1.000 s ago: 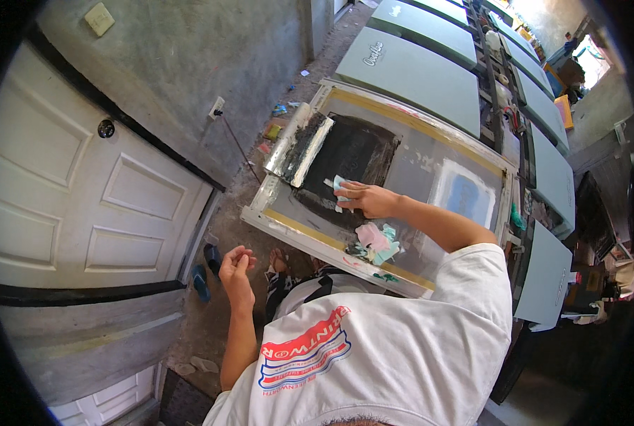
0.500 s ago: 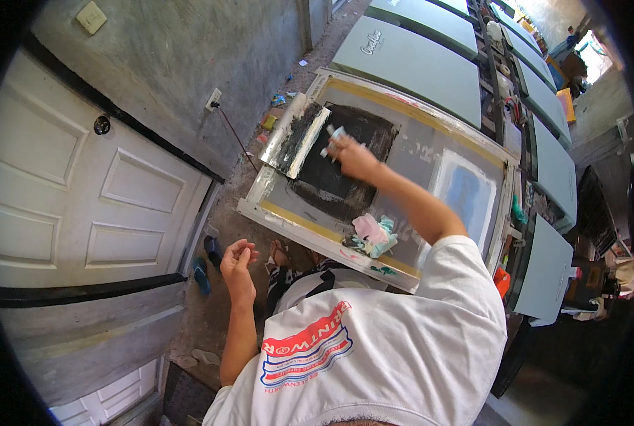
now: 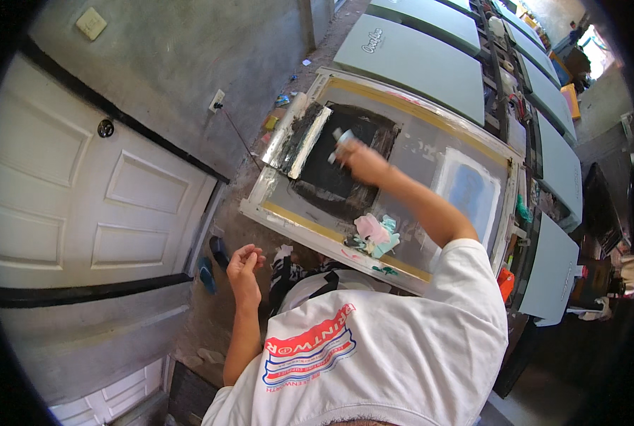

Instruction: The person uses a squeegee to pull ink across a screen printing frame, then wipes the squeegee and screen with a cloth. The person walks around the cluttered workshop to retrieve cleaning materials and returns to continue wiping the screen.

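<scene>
My right hand [image 3: 363, 163] is closed around a small whitish cylindrical thing [image 3: 344, 137], blurred, its kind unclear. It is over the black-inked patch [image 3: 342, 177] of a large screen printing frame [image 3: 274, 202]. At the frame's left end lies an ink-smeared squeegee [image 3: 304, 142] with a pale cream edge. Crumpled pink and mint rags [image 3: 376, 234] rest on the near side, by my right forearm. Further right on the mesh is a blue patch with a white border [image 3: 467, 193]. Beside the near-left corner, my left hand [image 3: 246, 270] hangs in the air, fingers loosely bent, nothing seen in it.
Grey-green flat boards [image 3: 412, 60] stand in rows beyond and to the right of the frame. A white panelled door [image 3: 90, 192] and a concrete wall [image 3: 168, 64] with a plugged-in outlet [image 3: 217, 101] are at left. Slippers [image 3: 207, 275] lie on the floor.
My right hand, with the whitish thing, has shifted slightly right over the black patch. My left hand has moved a little right and down. The squeegee and rags stay put on the frame.
</scene>
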Action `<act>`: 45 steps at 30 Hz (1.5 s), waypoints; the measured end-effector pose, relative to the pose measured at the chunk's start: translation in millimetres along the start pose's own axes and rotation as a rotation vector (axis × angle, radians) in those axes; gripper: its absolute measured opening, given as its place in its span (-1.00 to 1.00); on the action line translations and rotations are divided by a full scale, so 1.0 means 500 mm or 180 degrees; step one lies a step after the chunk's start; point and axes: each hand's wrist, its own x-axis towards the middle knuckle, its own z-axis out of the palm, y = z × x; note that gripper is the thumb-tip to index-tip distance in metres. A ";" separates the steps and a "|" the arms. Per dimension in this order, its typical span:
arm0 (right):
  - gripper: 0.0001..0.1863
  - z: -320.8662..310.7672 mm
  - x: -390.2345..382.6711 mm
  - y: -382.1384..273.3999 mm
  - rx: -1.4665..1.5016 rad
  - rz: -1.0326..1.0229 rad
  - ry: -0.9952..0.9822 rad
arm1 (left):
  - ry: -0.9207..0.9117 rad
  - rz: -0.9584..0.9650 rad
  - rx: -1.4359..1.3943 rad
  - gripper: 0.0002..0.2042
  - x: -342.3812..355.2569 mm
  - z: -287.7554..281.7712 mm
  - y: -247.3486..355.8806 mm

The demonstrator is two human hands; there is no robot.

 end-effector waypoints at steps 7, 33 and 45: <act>-0.43 -0.075 -0.098 -0.003 0.1454 -0.0737 0.0165 | -0.0094 0.0007 -0.0146 -0.81 0.039 -0.047 0.026; -0.53 -0.241 -0.467 -0.741 0.6305 0.3422 0.3582 | -0.2767 -0.1019 0.0652 -0.81 0.047 -0.008 -0.007; -0.49 -0.214 -0.805 -0.958 0.5783 0.4174 0.5348 | -0.4413 -0.1203 0.1220 -0.81 -0.292 0.262 -0.078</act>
